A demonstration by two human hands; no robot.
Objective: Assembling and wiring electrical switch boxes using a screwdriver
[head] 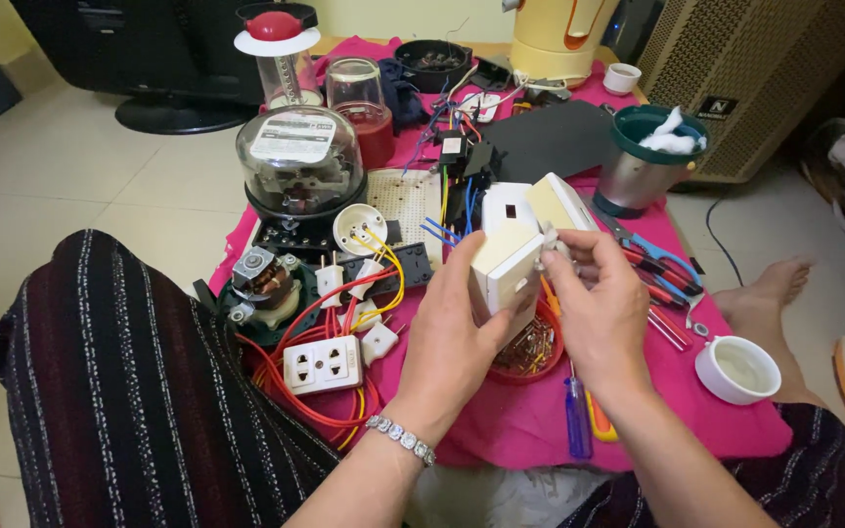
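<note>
My left hand (450, 337) grips a small cream plastic switch box (504, 262) from the left and below. My right hand (600, 311) is closed on the box's right side, thumb and fingers pinching at its upper right corner near a small white part (547, 238). Both hands hold it over a red dish of small metal screws (532, 344) on a pink cloth (530, 416). A second cream box (559, 203) lies just behind my fingers.
To the left lie a white double socket (322, 365) with red wires, a glass-domed electric meter (299, 161), a small motor (258, 284) and a round lamp holder (357, 228). Screwdrivers (579, 418), pliers (659, 262), a white cup (737, 369) and a green-rimmed metal pot (643, 156) sit right.
</note>
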